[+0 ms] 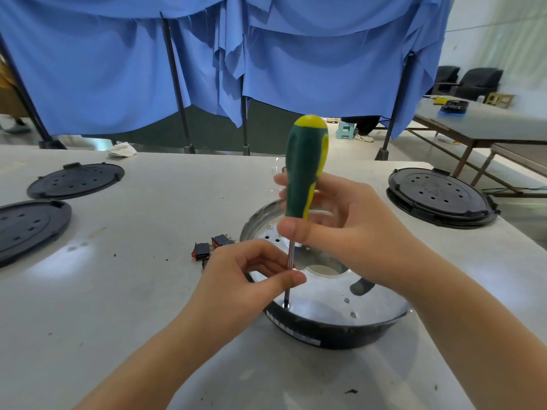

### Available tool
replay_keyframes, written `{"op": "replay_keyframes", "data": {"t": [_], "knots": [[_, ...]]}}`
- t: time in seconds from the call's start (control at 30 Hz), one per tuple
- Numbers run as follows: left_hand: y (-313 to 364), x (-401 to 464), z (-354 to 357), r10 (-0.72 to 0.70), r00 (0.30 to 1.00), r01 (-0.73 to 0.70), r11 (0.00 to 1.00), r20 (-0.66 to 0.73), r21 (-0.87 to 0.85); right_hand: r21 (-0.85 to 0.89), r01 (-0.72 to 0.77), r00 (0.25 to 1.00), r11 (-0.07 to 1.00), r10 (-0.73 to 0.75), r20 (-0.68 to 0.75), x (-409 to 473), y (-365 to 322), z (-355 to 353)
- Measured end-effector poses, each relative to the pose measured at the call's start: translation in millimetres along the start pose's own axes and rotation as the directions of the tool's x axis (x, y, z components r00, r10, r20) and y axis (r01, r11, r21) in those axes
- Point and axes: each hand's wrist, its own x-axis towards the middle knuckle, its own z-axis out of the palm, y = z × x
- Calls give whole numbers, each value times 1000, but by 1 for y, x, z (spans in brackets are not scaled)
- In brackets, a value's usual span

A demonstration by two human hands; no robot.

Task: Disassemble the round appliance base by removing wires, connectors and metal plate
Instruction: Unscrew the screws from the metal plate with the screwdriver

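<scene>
One round appliance base [334, 329] sits on the pale bench [148, 291] at the middle of the view, black wall outside, shiny metal plate [319, 294] inside with a round opening at its centre. One screwdriver [305, 173], green and yellow handle, stands upright with its tip on a screw near the plate's 7 o'clock edge. The right hand [340, 229] grips the handle, fingers clenched round it; the left hand [245, 279] pinches the steel shaft low down between thumb and fingers. Two small black rocker switches [210, 247] with red ends lie just beside the base at its 10 o'clock. Three black perforated round covers rest on the bench: two [77, 180] at 9 to 10 o'clock, well apart from the base, and one [441, 196] at 2 o'clock. A crumpled white rag [122, 150] lies at 11 o'clock. The bench is scuffed and flecked with dark crumbs. Blue cloth [207, 60] hangs on dark poles behind; a second table [485, 125] stands at 2 o'clock.
</scene>
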Motion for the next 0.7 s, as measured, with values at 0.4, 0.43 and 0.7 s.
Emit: {"op": "replay_keyframes", "data": {"t": [0.4, 0.43, 0.7], "knots": [[0, -2, 1, 6, 1000, -5, 1000, 29, -29, -18, 1, 998, 1000, 0, 65, -1, 0, -2], [0, -1, 2, 8, 1000, -8, 1000, -6, -19, -55, 10, 999, 998, -8, 34, -1, 0, -1], [0, -3, 0, 40, 996, -43, 998, 82, 34, 72, -33, 994, 997, 25, 103, -1, 0, -10]]}}
